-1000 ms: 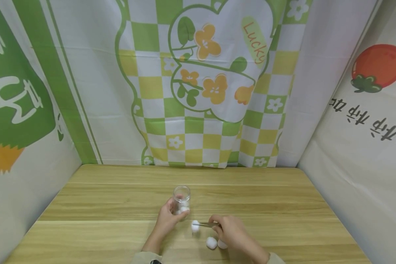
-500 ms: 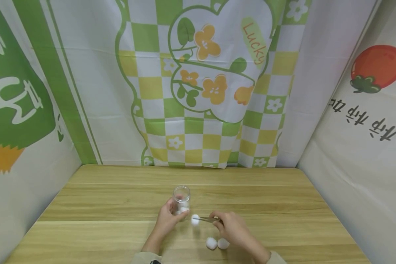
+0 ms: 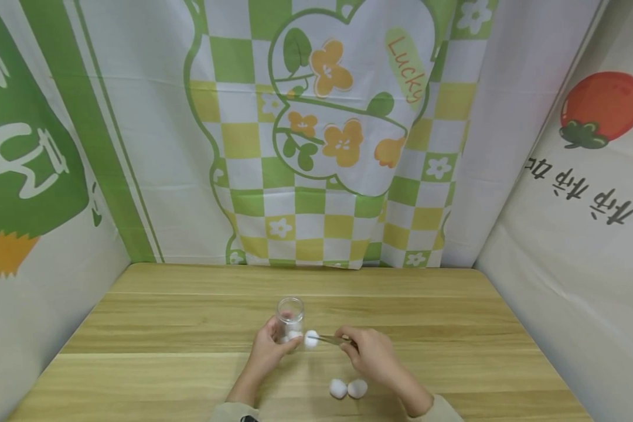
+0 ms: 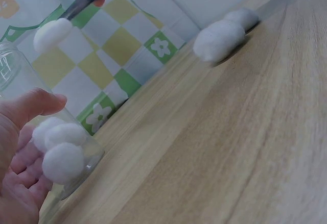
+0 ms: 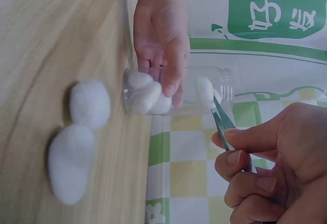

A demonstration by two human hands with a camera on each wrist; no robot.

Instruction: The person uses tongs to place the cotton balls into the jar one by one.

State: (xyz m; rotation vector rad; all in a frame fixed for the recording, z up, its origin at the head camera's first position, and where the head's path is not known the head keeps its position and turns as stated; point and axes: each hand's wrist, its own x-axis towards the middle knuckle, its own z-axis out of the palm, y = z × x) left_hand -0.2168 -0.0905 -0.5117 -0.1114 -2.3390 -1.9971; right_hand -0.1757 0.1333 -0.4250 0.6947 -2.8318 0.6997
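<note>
My left hand (image 3: pixel 265 350) holds an upright, uncapped clear jar (image 3: pixel 291 317) on the table, fingers and thumb round its side. Several white cotton balls (image 4: pixel 63 162) lie in the bottom of the jar. Between thumb and fingers, my right hand (image 3: pixel 373 353) pinches metal tweezers (image 5: pixel 223 127). Their tips grip one cotton ball (image 3: pixel 312 339), raised just right of the jar and below its rim in the head view. That ball overlaps the jar's upper part in the right wrist view. Two more cotton balls (image 3: pixel 339 388) rest side by side on the table, nearer the body.
The wood-grain table (image 3: pixel 432 316) reaches back to a green-and-white checked curtain (image 3: pixel 316 205). Printed cloth also hangs along the left side (image 3: pixel 58 234) and the right side (image 3: pixel 575 246).
My right hand has lifted the tweezers and their cotton ball up and away from the body, alongside the jar. The left hand and jar have stayed put.
</note>
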